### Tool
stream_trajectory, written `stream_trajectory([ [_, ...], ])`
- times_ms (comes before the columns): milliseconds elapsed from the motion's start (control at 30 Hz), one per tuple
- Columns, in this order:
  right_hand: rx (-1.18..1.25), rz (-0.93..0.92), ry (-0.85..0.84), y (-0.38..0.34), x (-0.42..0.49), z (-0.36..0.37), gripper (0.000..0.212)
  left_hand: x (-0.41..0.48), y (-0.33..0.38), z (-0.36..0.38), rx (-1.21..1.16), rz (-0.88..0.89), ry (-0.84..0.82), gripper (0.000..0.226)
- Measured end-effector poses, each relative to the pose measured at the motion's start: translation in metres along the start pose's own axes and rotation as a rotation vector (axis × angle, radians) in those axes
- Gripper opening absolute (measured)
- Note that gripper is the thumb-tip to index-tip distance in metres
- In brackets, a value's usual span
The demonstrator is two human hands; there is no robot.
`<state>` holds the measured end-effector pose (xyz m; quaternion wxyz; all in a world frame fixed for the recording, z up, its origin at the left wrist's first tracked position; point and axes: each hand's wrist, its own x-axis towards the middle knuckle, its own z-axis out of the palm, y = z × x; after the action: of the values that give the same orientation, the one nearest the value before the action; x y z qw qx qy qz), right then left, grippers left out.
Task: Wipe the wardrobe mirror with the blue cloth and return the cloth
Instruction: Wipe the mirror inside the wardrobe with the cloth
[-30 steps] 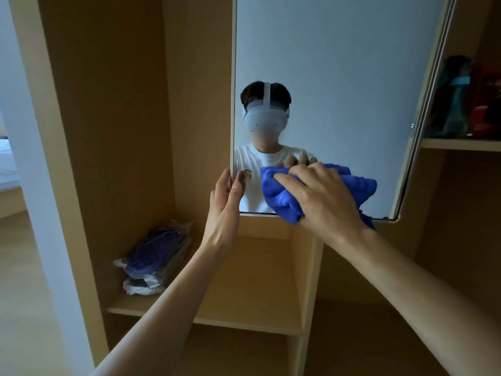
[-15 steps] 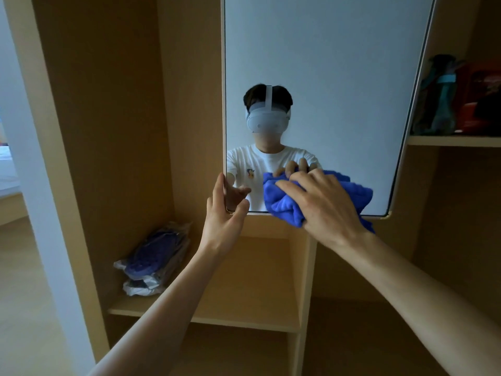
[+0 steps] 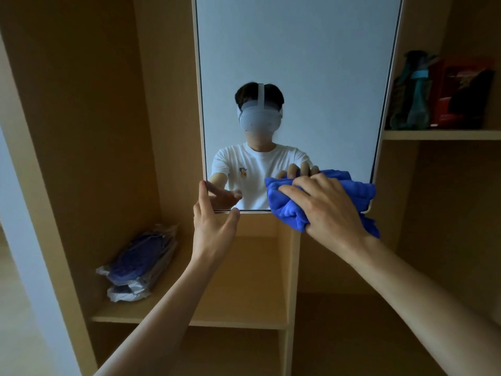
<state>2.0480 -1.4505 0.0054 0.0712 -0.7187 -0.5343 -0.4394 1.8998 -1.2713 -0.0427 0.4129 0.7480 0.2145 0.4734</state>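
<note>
Your right hand [image 3: 329,210] is closest, clenched on the bunched blue cloth [image 3: 287,210] and pressing it against the mirror's [image 3: 292,63] bottom right corner. Part of the cloth hangs below the glass edge, and part shows beyond your knuckles to the right. Your left hand [image 3: 212,223] holds nothing: its fingers are spread, the thumb at the bottom edge and a fingertip on the left edge, bracing the lower left corner of the panel.

You look to be in the wiping step, working along the bottom strip. The glass above the cloth is a large untouched-looking area, but no smears or streaks can be made out on it, so how much is already clean is not something I can judge. The next move probably calls for a flat palm, steady pressure and overlapping passes upward, with your left hand keeping the panel from swinging.

Behind and below, a shelf [image 3: 189,321] carries a plastic-wrapped package [image 3: 141,264] with something dark blue inside; its contents are unclear. Far right, a higher shelf [image 3: 442,134] holds a teal bottle-like shape [image 3: 412,96] and a red pack [image 3: 458,93], both blurred. The mirror's top is cut off by the frame, and where the cloth should be returned is not shown.
</note>
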Motion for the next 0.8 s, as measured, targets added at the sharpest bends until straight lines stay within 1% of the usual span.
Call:
stream_trajectory([
  [167, 0.036, 0.028, -0.053, -0.007, -0.02, 0.006, 0.048, 0.001, 0.0, -0.001, 0.011, -0.02, -0.004, 0.088],
  [300, 0.014, 0.01, -0.061, -0.001, -0.014, -0.002, 0.036, 0.0, 0.002, -0.004, 0.027, -0.022, -0.025, 0.089],
  [367, 0.025, 0.003, -0.065, 0.007, -0.009, -0.008, 0.034, -0.001, 0.003, -0.005, 0.039, -0.022, -0.027, 0.089],
  [567, 0.017, 0.042, -0.005, 0.039, 0.002, -0.032, 0.039, -0.003, 0.004, 0.001, 0.032, -0.024, -0.02, 0.094],
  [667, 0.032, 0.051, 0.095, 0.051, 0.003, -0.039, 0.046, -0.005, 0.006, 0.007, 0.042, -0.028, 0.002, 0.096],
  [733, 0.005, 0.071, 0.106, 0.053, -0.001, -0.036, 0.042, -0.006, 0.007, 0.009, 0.049, -0.026, 0.021, 0.097],
  [800, -0.032, 0.075, 0.101, 0.052, -0.008, -0.027, 0.031, -0.005, 0.006, 0.01, 0.063, -0.02, 0.029, 0.097],
])
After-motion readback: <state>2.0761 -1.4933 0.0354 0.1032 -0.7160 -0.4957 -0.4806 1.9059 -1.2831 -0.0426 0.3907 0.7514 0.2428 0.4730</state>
